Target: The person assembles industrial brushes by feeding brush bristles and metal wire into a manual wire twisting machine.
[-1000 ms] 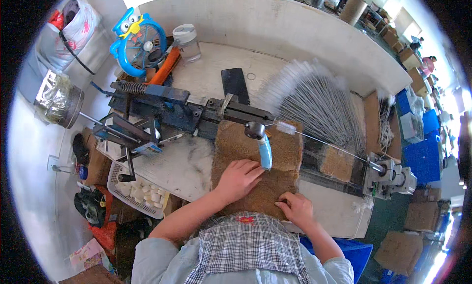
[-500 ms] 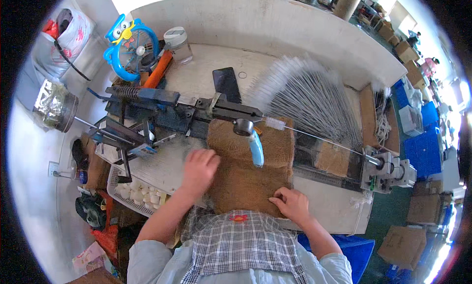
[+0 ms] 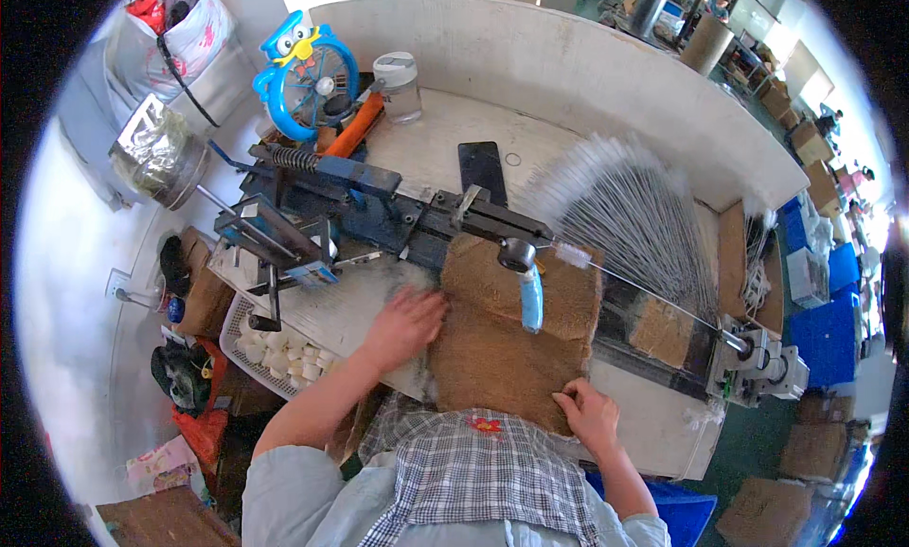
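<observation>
My left hand (image 3: 407, 324) lies at the left edge of a brown cloth (image 3: 507, 372), fingers stretched out and nothing seen in them. At the cloth's lower right edge rests my right hand (image 3: 589, 414), loosely curled, thumb and forefinger slightly apart on the cloth. Beyond the hands stands a black bench machine (image 3: 379, 201) with a blue-handled lever (image 3: 532, 303) hanging over the cloth. A wire brush with a white bristle head (image 3: 571, 254) stretches from the machine's jaw to a metal chuck (image 3: 757, 355) on the right.
A fan-shaped pile of wire brushes (image 3: 630, 215) lies behind the machine. Near it are a black phone (image 3: 483, 173), a lidded jar (image 3: 398, 88) and a blue toy-faced fan (image 3: 308, 83). A white basket (image 3: 248, 358) of small pale pieces sits lower left. A curved board (image 3: 568, 64) borders the table.
The view has shifted, so the scene sits farther right and slightly lower. Both hands stay beside the cloth; the stretched brush remains in place.
</observation>
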Action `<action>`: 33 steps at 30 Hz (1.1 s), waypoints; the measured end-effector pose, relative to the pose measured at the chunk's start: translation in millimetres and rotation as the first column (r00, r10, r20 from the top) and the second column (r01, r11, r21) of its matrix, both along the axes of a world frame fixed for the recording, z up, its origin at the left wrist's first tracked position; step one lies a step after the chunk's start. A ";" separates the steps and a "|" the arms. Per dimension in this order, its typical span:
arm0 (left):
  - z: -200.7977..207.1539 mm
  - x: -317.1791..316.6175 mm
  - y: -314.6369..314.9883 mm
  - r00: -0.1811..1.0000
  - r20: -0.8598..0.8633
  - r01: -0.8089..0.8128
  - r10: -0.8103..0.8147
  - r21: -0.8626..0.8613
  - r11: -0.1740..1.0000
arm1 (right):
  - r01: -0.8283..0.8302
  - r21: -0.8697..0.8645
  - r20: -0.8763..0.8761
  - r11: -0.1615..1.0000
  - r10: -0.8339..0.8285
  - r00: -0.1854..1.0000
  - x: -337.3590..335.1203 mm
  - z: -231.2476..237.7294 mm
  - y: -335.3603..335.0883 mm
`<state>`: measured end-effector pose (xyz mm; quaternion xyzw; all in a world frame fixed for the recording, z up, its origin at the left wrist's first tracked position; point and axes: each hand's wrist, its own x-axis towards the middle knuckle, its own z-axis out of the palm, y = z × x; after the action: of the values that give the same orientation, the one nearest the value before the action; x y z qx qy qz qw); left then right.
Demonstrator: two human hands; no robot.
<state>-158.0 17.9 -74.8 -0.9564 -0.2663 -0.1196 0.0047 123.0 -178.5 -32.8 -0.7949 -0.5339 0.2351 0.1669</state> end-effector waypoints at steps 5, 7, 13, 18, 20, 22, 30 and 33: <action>7.7 -34.2 0.9 0.980 0.124 -0.158 0.157 -0.009 0.987 | 0.009 -0.014 0.012 1.000 -0.009 1.000 -0.5 2.0 1.5; 23.0 -36.4 -23.4 0.983 0.119 -0.130 0.139 -0.084 0.988 | 0.018 -0.015 0.033 1.000 -0.017 0.999 0.9 0.2 -3.5; 13.3 -36.5 -72.9 0.984 0.125 -0.076 0.124 -0.334 0.940 | -0.320 0.259 0.236 0.911 0.261 0.936 -19.3 10.0 -7.5; 4.2 -27.5 -46.7 0.992 -0.002 -0.123 0.124 -0.135 0.983 | -0.552 0.198 0.273 0.810 0.496 0.824 -26.5 8.3 8.4; -0.2 -29.4 -24.3 0.978 0.022 -0.206 0.209 -0.095 0.974 | -0.537 0.193 0.290 0.821 0.475 0.831 -17.2 4.4 14.7; -0.1 -30.7 -10.8 0.962 0.059 -0.264 0.267 -0.060 0.963 | -0.501 0.184 0.315 0.846 0.432 0.845 -8.3 9.6 20.1; 32.9 -14.5 -37.3 0.836 0.545 -0.115 0.061 0.065 0.991 | -0.212 0.426 -0.009 0.879 0.239 0.971 5.7 59.8 71.4; 45.1 1.7 -57.4 0.778 0.612 0.079 -0.142 0.129 0.988 | -0.216 0.391 -0.009 0.895 0.239 0.971 11.5 75.9 77.6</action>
<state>-156.2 -39.5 -29.6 -0.8768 -0.1905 -0.4394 -0.0437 134.5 -100.9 43.2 -0.6712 -0.6541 0.1656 0.3070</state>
